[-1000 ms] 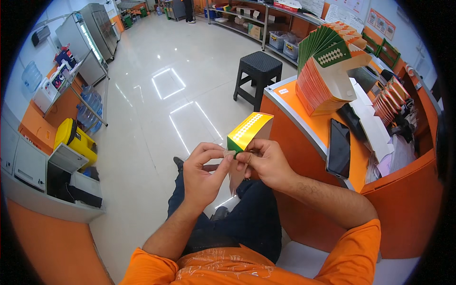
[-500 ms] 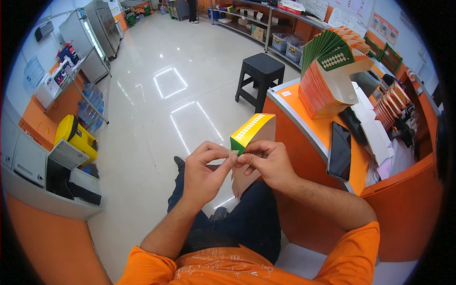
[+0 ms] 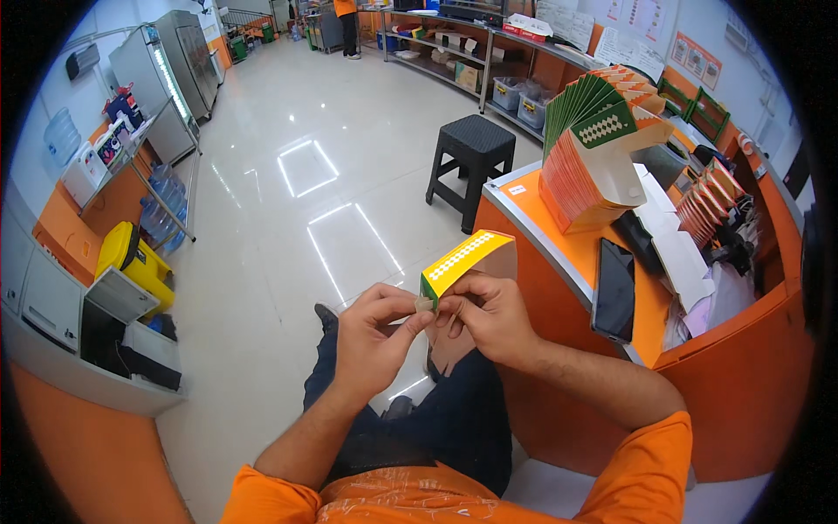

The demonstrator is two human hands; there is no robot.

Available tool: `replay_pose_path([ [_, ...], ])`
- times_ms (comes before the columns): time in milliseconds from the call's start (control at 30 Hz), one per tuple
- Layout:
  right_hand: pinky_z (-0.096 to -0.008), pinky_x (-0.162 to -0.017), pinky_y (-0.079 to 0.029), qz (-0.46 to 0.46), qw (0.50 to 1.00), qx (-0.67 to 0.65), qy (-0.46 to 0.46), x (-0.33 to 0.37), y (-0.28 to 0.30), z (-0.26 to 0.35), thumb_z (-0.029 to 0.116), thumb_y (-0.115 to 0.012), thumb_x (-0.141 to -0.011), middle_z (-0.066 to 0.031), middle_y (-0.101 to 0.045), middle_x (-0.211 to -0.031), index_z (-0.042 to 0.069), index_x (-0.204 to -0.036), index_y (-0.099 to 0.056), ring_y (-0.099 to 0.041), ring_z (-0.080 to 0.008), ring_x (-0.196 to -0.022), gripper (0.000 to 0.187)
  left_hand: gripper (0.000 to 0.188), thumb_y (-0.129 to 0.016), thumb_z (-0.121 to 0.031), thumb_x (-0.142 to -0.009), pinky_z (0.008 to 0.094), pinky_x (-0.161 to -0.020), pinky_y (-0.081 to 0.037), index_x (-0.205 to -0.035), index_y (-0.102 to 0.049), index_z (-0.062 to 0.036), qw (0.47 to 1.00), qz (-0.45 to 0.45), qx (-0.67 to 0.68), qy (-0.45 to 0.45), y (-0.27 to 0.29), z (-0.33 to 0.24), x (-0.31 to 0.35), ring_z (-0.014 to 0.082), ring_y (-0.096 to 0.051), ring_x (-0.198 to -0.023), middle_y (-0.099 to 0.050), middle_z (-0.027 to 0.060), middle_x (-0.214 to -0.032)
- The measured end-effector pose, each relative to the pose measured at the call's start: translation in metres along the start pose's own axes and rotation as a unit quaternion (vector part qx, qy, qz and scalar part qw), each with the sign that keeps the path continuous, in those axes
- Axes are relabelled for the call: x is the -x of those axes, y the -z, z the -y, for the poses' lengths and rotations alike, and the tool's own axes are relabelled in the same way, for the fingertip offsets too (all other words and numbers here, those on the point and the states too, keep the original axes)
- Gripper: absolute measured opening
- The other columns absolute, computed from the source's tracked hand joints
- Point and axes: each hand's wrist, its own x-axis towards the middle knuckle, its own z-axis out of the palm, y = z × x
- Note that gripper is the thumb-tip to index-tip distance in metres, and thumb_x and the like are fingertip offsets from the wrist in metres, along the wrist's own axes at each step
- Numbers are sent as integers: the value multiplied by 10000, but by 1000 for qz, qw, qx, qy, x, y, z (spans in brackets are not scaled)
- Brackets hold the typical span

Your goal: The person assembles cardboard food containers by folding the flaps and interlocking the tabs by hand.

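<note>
In front of my lap I hold a paper carton (image 3: 467,260), yellow on its upper face with a row of white diamonds and green at its near end. Its plain inner side hangs down between my hands. My left hand (image 3: 371,336) is closed, thumb and fingers pinching a small pale flap at the green corner. My right hand (image 3: 491,321) grips the carton's edge from the right, thumb bent, fingertips close to those of the left. What lies beneath the fingertips is hidden.
On the orange counter (image 3: 524,205) at right stand a fanned stack of nested cartons (image 3: 583,188) and a black phone (image 3: 614,288). Beyond is a black stool (image 3: 471,153). A yellow bin (image 3: 131,258) and an open cabinet (image 3: 105,341) are at left. Another person (image 3: 347,26) stands far off.
The carton and both hands sit slightly lower in view, and the carton is tilted a little differently. My head view has shifted, showing more of the far person. Both hands keep their hold.
</note>
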Motion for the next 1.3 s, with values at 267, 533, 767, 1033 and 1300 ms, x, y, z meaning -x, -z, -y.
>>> replay_pose_path([
  [267,-269,-611,-535,1,990,132,52,3,-3,1,61,-619,-935,-102,-685,-866,-41,-999,-636,-673,-138,-704,122,165,-730,34,-835,275,-796,-612,-982,-666,71,1000,-7,-27,-11,-3,1,0,163,-674,-906,-605,87,-1006],
  [533,-427,-617,-500,-3,972,220,78,7,-5,-10,149,-595,-937,-246,-664,-813,-49,-998,-578,-669,-396,-720,208,248,-761,-126,-832,322,-639,-584,-886,-575,28,948,-9,-310,-76,-8,-19,-8,234,-678,-662,-616,139,-809],
  [767,-268,-483,-452,4,971,222,92,10,-10,-10,71,-518,-990,-71,-607,-669,-25,-986,-544,-604,-128,-534,99,174,-694,-126,-846,345,-588,-555,-872,-590,11,926,-9,-365,-99,-10,-17,-9,274,-678,-633,-631,163,-747],
  [1033,-316,-493,-453,-10,990,134,-48,12,-12,0,195,-443,-1027,-72,-562,-609,-22,-875,-584,-587,-156,-529,300,136,-667,-106,-869,365,-589,-555,-867,-598,11,941,-13,-320,-106,-12,-18,-13,290,-694,-652,-647,173,-743],
  [1300,-252,-505,-468,39,994,53,-86,23,-29,18,124,-517,-1008,-45,-568,-660,24,-1090,-520,-541,-105,-527,130,122,-634,-95,-876,383,-580,-519,-854,-593,18,915,-71,-384,-107,6,1,-23,331,-654,-622,-620,201,-721],
])
